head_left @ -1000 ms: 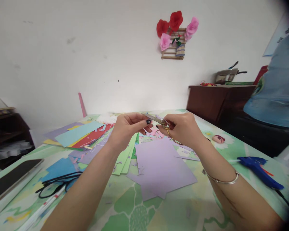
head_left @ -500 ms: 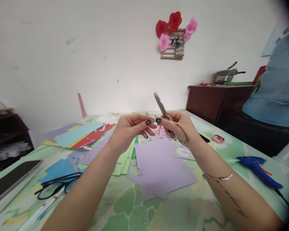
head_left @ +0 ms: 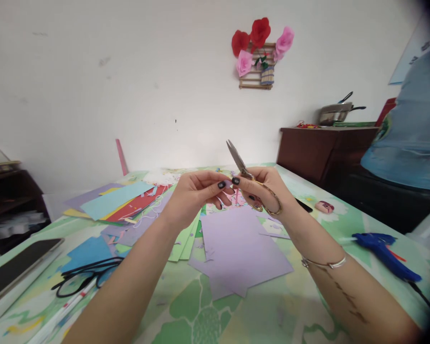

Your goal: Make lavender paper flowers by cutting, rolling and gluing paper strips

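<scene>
My left hand (head_left: 197, 193) pinches a small piece of purple paper (head_left: 229, 183) between thumb and fingers, most of it hidden. Close beside it, my right hand (head_left: 267, 188) holds scissors (head_left: 239, 160) with ornate gold-coloured handles. Their blades point up and to the left and look nearly closed. The right thumb and a finger are at the edge of the small purple piece. Below both hands lie sheets of purple paper (head_left: 245, 248), with green paper strips (head_left: 186, 241) to their left and small pink and purple scraps behind.
Coloured paper sheets (head_left: 116, 200), black-framed glasses (head_left: 82, 279), a white pen (head_left: 64, 308) and a phone (head_left: 17, 267) lie on the left. On the right are a blue glue gun (head_left: 385, 253) and a small pink case (head_left: 324, 206). A large water bottle (head_left: 408, 119) stands beyond the table's right edge.
The scissors have tilted slightly further left. Both hands have shifted very little and still meet at the small purple piece.
</scene>
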Demonstrator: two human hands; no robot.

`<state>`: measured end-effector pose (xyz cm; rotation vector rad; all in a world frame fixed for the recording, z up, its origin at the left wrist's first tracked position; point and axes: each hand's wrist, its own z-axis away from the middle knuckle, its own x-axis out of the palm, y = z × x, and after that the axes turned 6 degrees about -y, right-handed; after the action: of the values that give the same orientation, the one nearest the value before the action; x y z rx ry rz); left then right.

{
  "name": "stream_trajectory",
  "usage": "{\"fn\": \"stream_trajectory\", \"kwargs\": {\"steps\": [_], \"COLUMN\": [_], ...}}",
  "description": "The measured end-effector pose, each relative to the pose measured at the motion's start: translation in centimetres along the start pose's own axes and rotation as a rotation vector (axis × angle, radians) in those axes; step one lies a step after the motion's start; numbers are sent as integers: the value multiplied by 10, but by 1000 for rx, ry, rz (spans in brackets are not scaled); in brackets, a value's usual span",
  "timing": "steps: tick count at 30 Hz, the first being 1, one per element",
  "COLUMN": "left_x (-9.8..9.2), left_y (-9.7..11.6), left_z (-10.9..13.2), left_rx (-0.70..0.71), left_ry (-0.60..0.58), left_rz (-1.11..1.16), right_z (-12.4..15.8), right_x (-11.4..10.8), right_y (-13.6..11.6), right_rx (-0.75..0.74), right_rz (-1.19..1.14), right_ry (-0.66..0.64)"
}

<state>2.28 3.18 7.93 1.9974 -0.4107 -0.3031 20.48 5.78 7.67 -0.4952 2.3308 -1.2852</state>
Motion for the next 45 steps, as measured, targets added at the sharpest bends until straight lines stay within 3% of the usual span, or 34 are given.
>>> {"fn": "stream_trajectory", "kwargs": {"steps": [45], "left_x": [-2], "left_y": [6], "left_z": [3], "left_rx": [-43], "left_ry": [-80], "left_rz": [-203], "right_z": [1], "right_x": [2], "right_y": [4], "right_rx": [92], "right_rz": [-132], "right_ry": [-135]}}
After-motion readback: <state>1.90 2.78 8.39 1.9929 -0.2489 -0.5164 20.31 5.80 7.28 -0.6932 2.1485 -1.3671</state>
